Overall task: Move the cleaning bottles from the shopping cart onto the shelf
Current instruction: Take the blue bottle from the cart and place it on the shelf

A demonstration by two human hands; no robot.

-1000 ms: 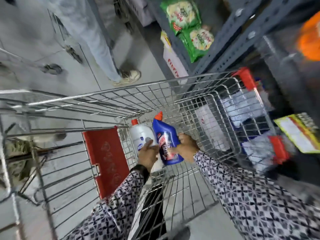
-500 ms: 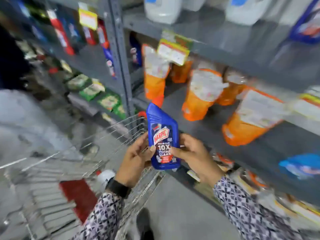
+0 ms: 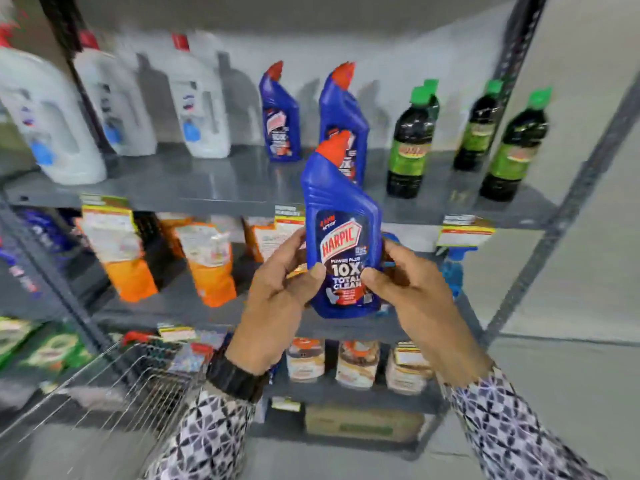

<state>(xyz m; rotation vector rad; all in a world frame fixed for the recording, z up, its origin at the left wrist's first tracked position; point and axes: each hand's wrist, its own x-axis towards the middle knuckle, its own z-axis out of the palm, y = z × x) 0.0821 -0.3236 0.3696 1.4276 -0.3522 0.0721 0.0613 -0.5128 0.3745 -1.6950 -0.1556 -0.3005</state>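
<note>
I hold a blue Harpic bottle (image 3: pixel 341 230) with a red cap upright in front of the grey shelf (image 3: pixel 221 188). My left hand (image 3: pixel 277 299) grips its lower left side and my right hand (image 3: pixel 415 299) grips its lower right side. Two matching blue bottles (image 3: pixel 280 116) stand on that shelf just behind it. The wire shopping cart (image 3: pixel 131 379) shows at the bottom left, its contents out of sight.
White bottles (image 3: pixel 201 98) with red caps stand on the shelf's left part, dark bottles (image 3: pixel 408 140) with green caps on its right. Orange pouches (image 3: pixel 207 261) fill the shelf below, jars (image 3: pixel 356 362) the one under that. A grey upright post (image 3: pixel 561 216) bounds the rack on the right.
The blue bottle went from inside the cart up to the level of the upper shelf, held in both hands. The view swung from the cart to the rack.
</note>
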